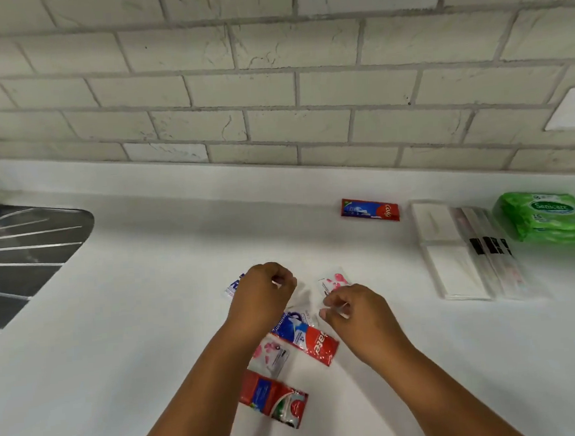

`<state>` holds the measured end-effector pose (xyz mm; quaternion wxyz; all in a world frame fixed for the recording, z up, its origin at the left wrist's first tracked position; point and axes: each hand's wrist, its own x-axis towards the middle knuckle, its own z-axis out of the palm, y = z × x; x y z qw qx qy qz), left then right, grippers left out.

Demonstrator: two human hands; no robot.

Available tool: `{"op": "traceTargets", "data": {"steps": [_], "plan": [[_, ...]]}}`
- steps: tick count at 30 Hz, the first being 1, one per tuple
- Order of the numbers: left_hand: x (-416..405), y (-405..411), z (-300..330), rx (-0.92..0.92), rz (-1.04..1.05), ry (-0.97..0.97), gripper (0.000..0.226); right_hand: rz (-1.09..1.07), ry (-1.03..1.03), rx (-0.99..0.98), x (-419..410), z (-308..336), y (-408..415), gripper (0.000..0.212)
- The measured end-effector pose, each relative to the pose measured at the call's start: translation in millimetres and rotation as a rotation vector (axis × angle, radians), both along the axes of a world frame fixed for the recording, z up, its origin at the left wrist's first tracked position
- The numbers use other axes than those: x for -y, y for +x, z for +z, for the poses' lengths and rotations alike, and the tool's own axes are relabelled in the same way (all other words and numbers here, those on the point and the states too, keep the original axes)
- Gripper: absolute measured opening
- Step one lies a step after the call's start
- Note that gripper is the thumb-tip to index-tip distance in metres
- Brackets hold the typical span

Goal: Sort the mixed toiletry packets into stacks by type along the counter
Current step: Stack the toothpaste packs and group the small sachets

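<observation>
A loose pile of packets lies on the white counter [117,332]. It holds a red, white and blue toothpaste sachet [310,340], a white-and-pink sachet [270,355] and a red packet [275,399]. My left hand [262,296] hovers over the pile with its fingers curled; a blue-and-white sachet [232,286] peeks out from under it, and whether the hand grips anything is hidden. My right hand [355,313] pinches the lower edge of another white-and-pink sachet [333,281]. A single red toothpaste sachet [370,209] lies apart near the wall.
At the right are flat white and clear toothbrush packs [459,257] and a green wet-wipes pack [551,218]. A steel sink drainer [20,257] is at the left. A tiled wall with a socket [574,109] runs behind the counter.
</observation>
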<state>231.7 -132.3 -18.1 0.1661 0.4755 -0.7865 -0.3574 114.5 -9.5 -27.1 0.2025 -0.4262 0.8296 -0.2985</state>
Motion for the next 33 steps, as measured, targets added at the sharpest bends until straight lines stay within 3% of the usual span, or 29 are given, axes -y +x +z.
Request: {"op": "traceTargets", "data": {"steps": [7, 13, 22, 29, 33], "plan": [[-23.0, 31.3, -28.7, 0.239, 0.063, -0.114, 0.054, 0.042, 0.083, 0.007, -18.8, -20.9, 22.8, 0.05], [-32.8, 34.0, -33.2, 0.383, 0.051, -0.159, 0.068, 0.053, 0.132, -0.1, -18.8, -21.9, 29.3, 0.054], [-36.0, 35.2, -27.8, 0.188, 0.084, -0.065, 0.05, 0.054, 0.116, -0.104, -18.7, -28.3, 26.0, 0.042], [-22.0, 20.3, -13.2, -0.024, 0.058, 0.07, 0.02, 0.033, 0.05, 0.189, -12.2, -22.8, 3.3, 0.023], [-3.4, 0.6, 2.0, -0.15, 0.065, 0.11, 0.012, -0.034, -0.079, 0.381, -1.3, -7.4, -27.1, 0.022]]}}
